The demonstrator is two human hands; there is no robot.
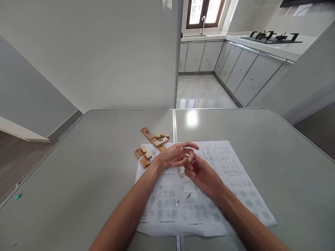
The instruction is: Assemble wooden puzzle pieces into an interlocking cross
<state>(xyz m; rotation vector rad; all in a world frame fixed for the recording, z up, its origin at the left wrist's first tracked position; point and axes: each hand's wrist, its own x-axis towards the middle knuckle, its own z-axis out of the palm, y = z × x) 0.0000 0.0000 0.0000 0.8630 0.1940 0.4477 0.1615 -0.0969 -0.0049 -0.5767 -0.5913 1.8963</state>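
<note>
Grey tabletop, mid-frame: my left hand meets my right hand, fingers loosely curled, empty; my wrist might scatter the pale notched wooden blocks.

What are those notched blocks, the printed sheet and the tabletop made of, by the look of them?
Notched blocks: wood, likely unvarnished, with tan matte faces and paler cut sides.
Printed sheet: thin white paper with slightly rumpled edges and grey diagrams.
Tabletop: a smooth grey panel, perhaps laminate or coated metal. It has a soft sheen that mirrors window light and a seam down the middle.
</note>
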